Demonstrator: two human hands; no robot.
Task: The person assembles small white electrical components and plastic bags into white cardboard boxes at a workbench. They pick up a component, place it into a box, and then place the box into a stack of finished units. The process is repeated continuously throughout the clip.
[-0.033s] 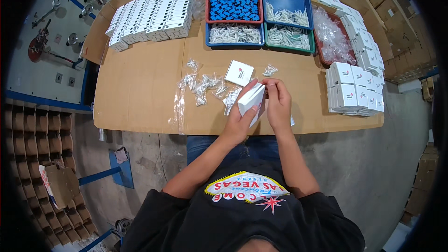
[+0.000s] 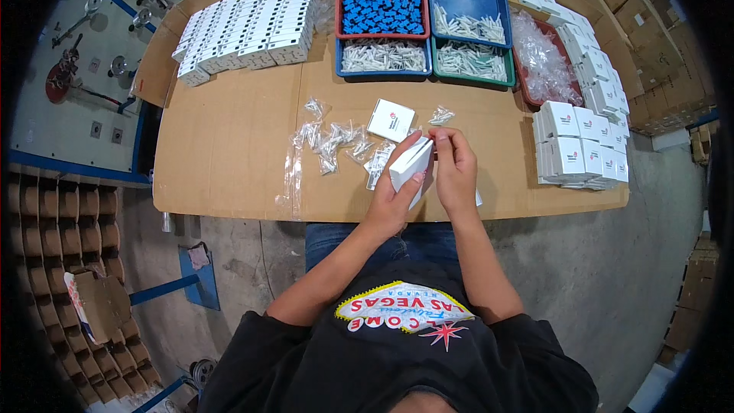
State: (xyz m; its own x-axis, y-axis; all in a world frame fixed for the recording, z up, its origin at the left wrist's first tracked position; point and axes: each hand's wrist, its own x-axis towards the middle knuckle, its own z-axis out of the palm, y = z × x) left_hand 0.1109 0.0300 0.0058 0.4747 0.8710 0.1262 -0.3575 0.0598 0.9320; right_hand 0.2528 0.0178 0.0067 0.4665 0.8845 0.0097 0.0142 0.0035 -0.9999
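My left hand [image 2: 392, 193] grips a small flat white box [image 2: 410, 164], held tilted above the cardboard-covered table near its front edge. On the right side of that box, the curled fingers of my right hand [image 2: 455, 164] pinch its far edge; the fingertips are partly hidden. Just beyond my hands lies another white box [image 2: 391, 120] with a red mark. Small clear bags of white plastic pieces [image 2: 334, 141] lie to the left, and one more bag [image 2: 441, 115] lies on the far right of my hands. A printed slip [image 2: 377, 164] sits partly under my left hand.
Long rows of white boxes [image 2: 248, 23] stand at the back left. Trays hold blue parts [image 2: 382, 0], white plugs [image 2: 384, 56] and screws [image 2: 472, 63]. A red tray of clear bags [image 2: 544, 61] and stacked white boxes [image 2: 581, 145] are on the right.
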